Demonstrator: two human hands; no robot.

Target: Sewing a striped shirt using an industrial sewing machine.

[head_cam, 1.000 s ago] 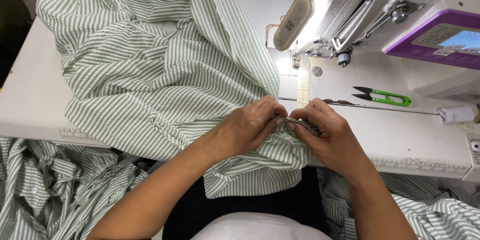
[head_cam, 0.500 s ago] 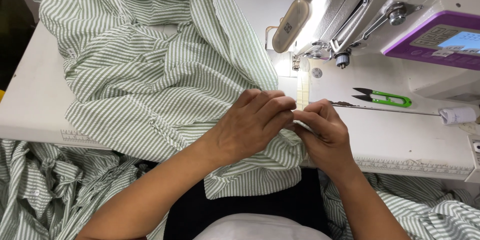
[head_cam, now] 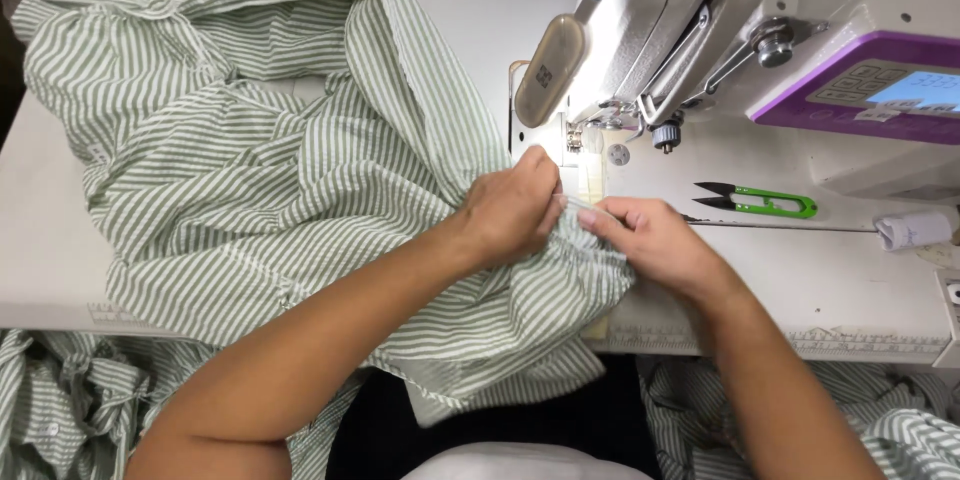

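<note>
White tabletop [head_cam: 60,240] filled the view, with a sewing machine [head_cam: 700,30] standing at its far right and a purple control panel [head_cam: 870,100] on the machine's side. Green-and-white striped fabric [head_cam: 250,170] lay heaped across the left and middle of the table, one end spilling over the near edge toward the person's lap. More striped cloth [head_cam: 60,400] hung below the table on both sides.

Both hands met just in front of the needle area, at the right edge of the fabric. The left hand [head_cam: 510,210] was curled, its fingers closed in a pinch on a small fold of the fabric. The right hand [head_cam: 650,240] rested on the cloth just beside it, thumb and forefinger pinched on the same edge, where a thin pale strip showed between the two hands; what the strip was could not be told. The fingertips of the two hands were nearly touching.

Green-handled snips [head_cam: 760,202] lay on the table to the right of the hands, well apart from them. A small white roll [head_cam: 912,230] sat further right, near the table's edge.
</note>
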